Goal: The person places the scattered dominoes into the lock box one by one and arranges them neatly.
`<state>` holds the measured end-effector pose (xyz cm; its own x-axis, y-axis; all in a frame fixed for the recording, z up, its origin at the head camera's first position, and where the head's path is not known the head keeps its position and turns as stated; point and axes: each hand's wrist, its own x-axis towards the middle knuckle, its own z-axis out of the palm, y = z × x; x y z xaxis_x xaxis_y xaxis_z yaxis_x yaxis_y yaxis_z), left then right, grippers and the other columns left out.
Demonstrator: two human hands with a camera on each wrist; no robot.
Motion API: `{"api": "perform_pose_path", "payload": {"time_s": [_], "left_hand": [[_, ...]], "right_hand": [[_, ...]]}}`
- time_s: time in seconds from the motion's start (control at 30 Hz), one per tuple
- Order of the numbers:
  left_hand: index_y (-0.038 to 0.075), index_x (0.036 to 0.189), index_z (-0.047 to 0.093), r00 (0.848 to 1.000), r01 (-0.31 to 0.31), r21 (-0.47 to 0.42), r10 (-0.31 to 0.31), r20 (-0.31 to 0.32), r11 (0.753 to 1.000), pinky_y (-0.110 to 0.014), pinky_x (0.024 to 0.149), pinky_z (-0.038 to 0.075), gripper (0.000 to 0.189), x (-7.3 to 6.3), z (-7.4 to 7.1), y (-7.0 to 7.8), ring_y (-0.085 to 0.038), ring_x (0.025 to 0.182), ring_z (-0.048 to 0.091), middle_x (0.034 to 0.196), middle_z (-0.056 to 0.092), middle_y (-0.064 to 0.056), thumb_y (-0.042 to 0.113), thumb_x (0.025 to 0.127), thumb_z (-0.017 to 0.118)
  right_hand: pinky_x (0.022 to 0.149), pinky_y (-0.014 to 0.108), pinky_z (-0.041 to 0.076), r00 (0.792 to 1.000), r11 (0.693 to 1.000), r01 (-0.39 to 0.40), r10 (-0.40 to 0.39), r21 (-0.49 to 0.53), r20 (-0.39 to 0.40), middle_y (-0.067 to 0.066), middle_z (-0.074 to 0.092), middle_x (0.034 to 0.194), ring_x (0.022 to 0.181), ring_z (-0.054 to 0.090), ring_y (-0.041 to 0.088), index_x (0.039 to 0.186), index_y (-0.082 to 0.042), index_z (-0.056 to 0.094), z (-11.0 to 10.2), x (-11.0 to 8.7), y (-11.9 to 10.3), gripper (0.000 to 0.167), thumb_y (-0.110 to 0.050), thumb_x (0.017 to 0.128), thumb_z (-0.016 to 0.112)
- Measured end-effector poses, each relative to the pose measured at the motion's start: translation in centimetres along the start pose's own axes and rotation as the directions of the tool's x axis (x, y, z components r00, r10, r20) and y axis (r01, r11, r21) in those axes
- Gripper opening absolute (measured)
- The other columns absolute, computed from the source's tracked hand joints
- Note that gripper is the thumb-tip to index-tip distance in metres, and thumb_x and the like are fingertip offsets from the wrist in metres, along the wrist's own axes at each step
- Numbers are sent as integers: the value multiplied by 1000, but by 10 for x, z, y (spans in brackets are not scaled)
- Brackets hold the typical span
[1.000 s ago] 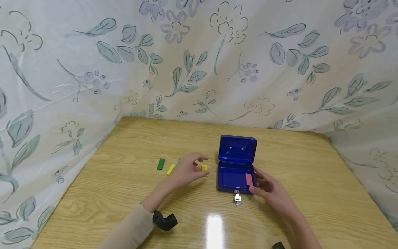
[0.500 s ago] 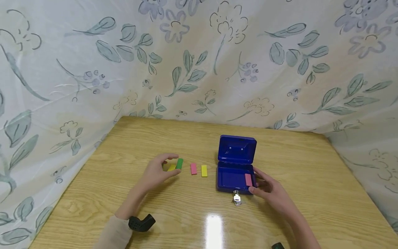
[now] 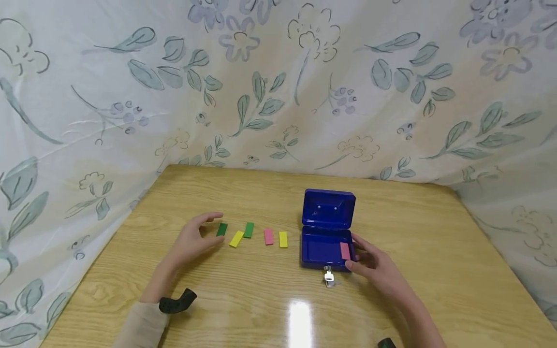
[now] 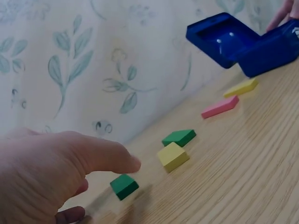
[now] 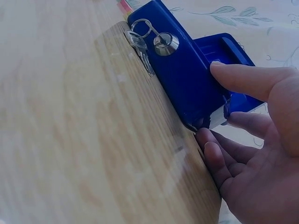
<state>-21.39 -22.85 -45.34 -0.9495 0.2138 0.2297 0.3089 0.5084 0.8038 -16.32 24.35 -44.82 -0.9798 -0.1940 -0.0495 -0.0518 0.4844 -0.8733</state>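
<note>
The left hand (image 3: 191, 238) has its thumb and fingers apart around a dark green block (image 3: 222, 229); in the left wrist view the block (image 4: 124, 186) stands just beyond the hand, with nothing pinched. To its right lie a yellow block (image 3: 237, 239), a lighter green block (image 3: 249, 230), a pink block (image 3: 268, 237) and another yellow block (image 3: 283, 239). A blue metal cash box (image 3: 324, 264) stands with its lid up and a pink block (image 3: 344, 251) inside at the right. The right hand (image 3: 383, 270) holds the box's right side, thumb on the rim, fingers along the outer wall.
Keys (image 5: 138, 44) hang on a ring from the lock (image 5: 166, 43) on the box's front. A wooden table (image 3: 261, 299) lies under everything. Floral cloth (image 3: 278, 96) hangs behind it. A black wrist device (image 3: 177, 302) sits on the left wrist.
The left hand has moved left over the row of blocks, from near the right-hand yellow one to the dark green one. The right hand has stayed at the box.
</note>
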Motion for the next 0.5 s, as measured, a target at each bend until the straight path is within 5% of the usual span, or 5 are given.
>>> {"api": "perform_pose_path", "payload": {"time_s": [0.5], "left_hand": [[1,139,51,998,15,33,-17,66,999,-53,106,35,61,1,1,-6,-32,129,45,135,55,-14,-2,81,70]], "right_hand": [[88,38,49,1000,1000,-20,20,-5,-12,16,48,143,109,56,29,153,-20,38,1,-1,-2,73,-31,90,74]]}}
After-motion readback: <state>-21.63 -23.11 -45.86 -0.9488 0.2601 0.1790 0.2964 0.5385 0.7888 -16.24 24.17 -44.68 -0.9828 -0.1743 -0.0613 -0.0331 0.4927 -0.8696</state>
